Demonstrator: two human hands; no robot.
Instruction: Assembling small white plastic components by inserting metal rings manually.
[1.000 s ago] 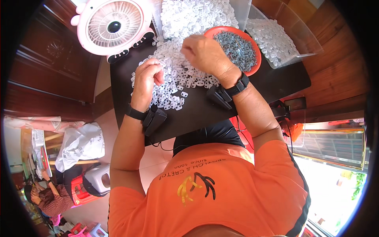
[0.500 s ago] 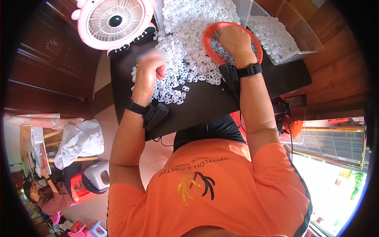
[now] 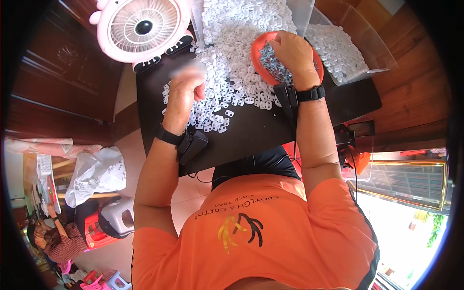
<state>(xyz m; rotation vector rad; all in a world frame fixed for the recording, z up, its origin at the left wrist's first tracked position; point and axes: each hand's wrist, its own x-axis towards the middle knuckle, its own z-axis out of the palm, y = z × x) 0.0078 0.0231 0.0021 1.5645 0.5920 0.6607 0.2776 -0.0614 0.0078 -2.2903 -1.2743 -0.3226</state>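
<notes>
My right hand [image 3: 293, 54] is over an orange-red bowl [image 3: 258, 64] of small metal pins [image 3: 274, 63], its fingers bent into a pinch near the rim; anything between them is too small to make out. To the left, my left hand [image 3: 186, 91] is curled with the thumb against the fingers, above the near side of a spread of small white plastic clips [image 3: 209, 116]. Its fingertips are blurred, so what they hold cannot be made out. Each wrist wears a black strap with a small black box.
A clear tub [image 3: 338, 53] of white pieces stands right of the bowl; another heap [image 3: 249, 19] fills a clear container at the back. A pink fan [image 3: 143, 27] stands at the back left of the dark table [image 3: 251, 125]. A person [image 3: 63, 244] sits far left.
My right hand has lifted a little out of the metal pins, and its pinched fingers now show at the bowl's far side. My left hand keeps nearly the same place and curl.
</notes>
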